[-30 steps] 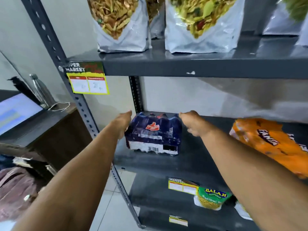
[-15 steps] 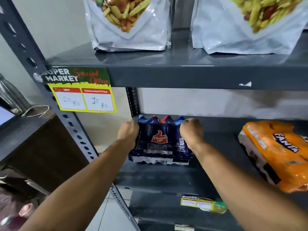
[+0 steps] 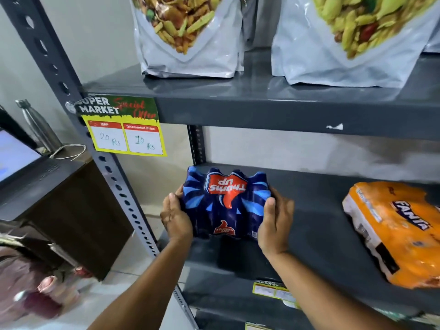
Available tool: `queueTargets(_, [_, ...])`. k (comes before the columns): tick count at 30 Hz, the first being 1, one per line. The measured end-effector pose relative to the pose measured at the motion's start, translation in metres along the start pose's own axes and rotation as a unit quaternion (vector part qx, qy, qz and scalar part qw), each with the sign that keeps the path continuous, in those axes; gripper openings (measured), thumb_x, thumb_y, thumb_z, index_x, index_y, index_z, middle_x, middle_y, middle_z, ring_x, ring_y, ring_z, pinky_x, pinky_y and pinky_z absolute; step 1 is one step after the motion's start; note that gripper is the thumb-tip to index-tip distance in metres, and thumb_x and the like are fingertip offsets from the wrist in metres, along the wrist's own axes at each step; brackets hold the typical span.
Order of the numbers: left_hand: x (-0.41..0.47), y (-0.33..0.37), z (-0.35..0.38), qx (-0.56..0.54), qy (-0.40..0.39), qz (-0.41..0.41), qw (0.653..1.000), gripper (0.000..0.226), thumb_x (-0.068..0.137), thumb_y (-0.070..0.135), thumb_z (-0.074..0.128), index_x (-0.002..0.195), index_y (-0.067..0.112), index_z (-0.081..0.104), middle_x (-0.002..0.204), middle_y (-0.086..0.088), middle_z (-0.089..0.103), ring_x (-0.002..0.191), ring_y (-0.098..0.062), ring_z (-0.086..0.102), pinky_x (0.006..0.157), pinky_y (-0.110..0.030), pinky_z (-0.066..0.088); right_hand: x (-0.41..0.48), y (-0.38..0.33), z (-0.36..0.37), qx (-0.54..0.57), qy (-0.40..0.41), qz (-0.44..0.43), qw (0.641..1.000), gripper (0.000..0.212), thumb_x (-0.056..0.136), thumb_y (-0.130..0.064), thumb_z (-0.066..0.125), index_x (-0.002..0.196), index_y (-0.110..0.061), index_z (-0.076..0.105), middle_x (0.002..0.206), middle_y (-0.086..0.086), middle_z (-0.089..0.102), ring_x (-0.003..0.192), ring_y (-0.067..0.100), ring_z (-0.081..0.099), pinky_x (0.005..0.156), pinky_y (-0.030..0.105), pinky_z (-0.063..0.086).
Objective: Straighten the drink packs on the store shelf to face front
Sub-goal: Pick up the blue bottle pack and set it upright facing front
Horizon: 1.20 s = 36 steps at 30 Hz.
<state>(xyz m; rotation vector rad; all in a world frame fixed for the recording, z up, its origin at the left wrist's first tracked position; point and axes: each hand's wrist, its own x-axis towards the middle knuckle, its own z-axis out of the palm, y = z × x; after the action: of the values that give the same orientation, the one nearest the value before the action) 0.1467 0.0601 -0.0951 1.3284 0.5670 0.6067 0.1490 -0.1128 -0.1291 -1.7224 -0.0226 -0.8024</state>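
A dark blue Thums Up drink pack (image 3: 226, 206) is held over the left part of the grey middle shelf (image 3: 319, 236), tipped so its wide printed face points up at me with the red logo upside down. My left hand (image 3: 175, 215) grips its left side and my right hand (image 3: 275, 221) grips its right side. An orange Fanta drink pack (image 3: 395, 232) lies askew at the right end of the same shelf, apart from both hands.
Above, a grey shelf (image 3: 262, 108) carries white snack bags (image 3: 190, 36). A yellow price tag (image 3: 123, 129) hangs on the perforated left upright (image 3: 119, 186). A dark counter (image 3: 47, 186) with a screen and a steel bottle (image 3: 38, 125) stands to the left. A lower shelf shows price labels (image 3: 271, 290).
Both hands closed on the blue pack's sides, lifted it and tipped it forward so its large face now points up. The view has come closer to the shelf.
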Motion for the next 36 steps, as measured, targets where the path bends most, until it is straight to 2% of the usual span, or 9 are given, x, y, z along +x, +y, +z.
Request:
queueTargets(6, [-0.005, 0.0, -0.001, 0.03, -0.004, -0.004, 1.0, 0.035, 0.105, 0.031, 0.032, 0.078, 0.021, 0.052, 0.082, 0.006, 0.053, 0.084, -0.015, 0.053, 0.058, -0.012, 0.042, 0.001, 0.008, -0.006, 0.039, -0.041, -0.018, 0.998, 0.061, 0.092, -0.064, 0.032, 0.122, -0.018, 0.059, 0.107, -0.007, 0.056, 0.109, -0.009, 0.044, 0.096, 0.01, 0.033])
queueTargets(9, [-0.014, 0.002, -0.004, 0.067, -0.028, 0.004, 0.997, 0.039, 0.105, 0.039, 0.026, 0.114, 0.018, 0.057, 0.118, -0.003, 0.059, 0.116, -0.021, 0.053, 0.081, -0.017, 0.043, 0.02, 0.007, -0.01, 0.071, -0.049, 0.038, 0.996, 0.053, 0.089, -0.058, 0.04, 0.122, -0.02, 0.058, 0.112, -0.012, 0.052, 0.114, 0.015, 0.052, 0.101, 0.028, 0.04])
queueTargets(13, [-0.044, 0.0, -0.002, 0.104, -0.075, -0.028, 0.991, 0.058, 0.104, 0.046, 0.025, 0.157, 0.027, 0.014, 0.166, 0.01, 0.01, 0.152, -0.011, 0.012, 0.121, -0.029, 0.01, 0.072, 0.004, -0.014, 0.127, -0.185, 0.126, 0.966, 0.053, 0.092, -0.039, 0.047, 0.139, -0.014, 0.05, 0.135, -0.001, 0.053, 0.126, 0.008, 0.049, 0.105, 0.02, 0.037])
queueTargets(16, [-0.046, 0.0, 0.005, 0.125, -0.103, -0.035, 0.986, 0.061, 0.104, 0.046, 0.022, 0.158, 0.023, 0.006, 0.167, 0.009, -0.002, 0.153, -0.01, 0.0, 0.119, -0.028, 0.002, 0.08, 0.0, -0.017, 0.167, -0.273, 0.171, 0.932, 0.023, 0.099, -0.019, 0.051, 0.116, -0.015, 0.065, 0.106, -0.001, 0.07, 0.095, 0.007, 0.066, 0.084, 0.024, 0.05])
queueTargets(19, [-0.018, 0.008, 0.016, 0.077, -0.103, -0.075, 0.989, 0.067, 0.099, 0.057, 0.028, 0.156, 0.023, 0.022, 0.165, 0.007, 0.016, 0.152, -0.014, 0.015, 0.123, -0.033, 0.01, 0.068, 0.001, -0.017, 0.141, -0.231, 0.16, 0.949, 0.013, 0.093, -0.025, 0.058, 0.098, -0.025, 0.07, 0.095, -0.002, 0.073, 0.086, 0.008, 0.067, 0.082, 0.031, 0.051])
queueTargets(22, [0.044, -0.037, 0.029, 0.053, -0.146, -0.123, 0.98, 0.117, 0.054, 0.1, 0.036, 0.144, 0.026, 0.046, 0.156, 0.0, 0.043, 0.141, -0.02, 0.041, 0.119, -0.046, 0.03, 0.048, -0.011, -0.024, 0.073, -0.185, 0.121, 0.973, 0.01, 0.084, -0.039, 0.06, 0.089, -0.035, 0.067, 0.088, -0.01, 0.071, 0.08, -0.005, 0.063, 0.079, 0.022, 0.048])
queueTargets(26, [0.044, 0.001, 0.053, 0.043, -0.22, -0.154, 0.962, 0.055, 0.098, 0.058, 0.033, 0.109, 0.015, 0.066, 0.101, -0.004, 0.071, 0.097, -0.019, 0.065, 0.094, -0.037, 0.05, 0.0, -0.03, -0.025, -0.017, -0.104, 0.036, 0.994, 0.017, 0.078, -0.055, 0.06, 0.086, -0.04, 0.059, 0.088, -0.008, 0.07, 0.083, 0.006, 0.066, 0.076, 0.023, 0.048])
queueTargets(30, [0.044, 0.02, 0.076, 0.047, -0.332, -0.178, 0.925, 0.06, 0.101, 0.053, 0.03, 0.118, 0.007, 0.064, 0.098, -0.011, 0.076, 0.078, -0.022, 0.073, 0.068, -0.032, 0.058, -0.027, -0.043, -0.024, -0.044, -0.13, -0.01, 0.99, 0.026, 0.073, -0.058, 0.066, 0.088, -0.037, 0.06, 0.089, -0.008, 0.064, 0.085, 0.004, 0.061, 0.078, 0.019, 0.046])
queueTargets(36, [0.017, 0.054, 0.043, 0.11, -0.366, -0.128, 0.915, 0.068, 0.099, 0.06, 0.022, 0.149, 0.019, 0.041, 0.154, 0.003, 0.04, 0.142, -0.018, 0.036, 0.11, -0.036, 0.028, 0.047, -0.044, -0.045, 0.065, -0.118, 0.084, 0.987, 0.022, 0.088, -0.051, 0.059, 0.087, -0.03, 0.065, 0.088, -0.008, 0.068, 0.079, -0.003, 0.061, 0.073, 0.009, 0.047])
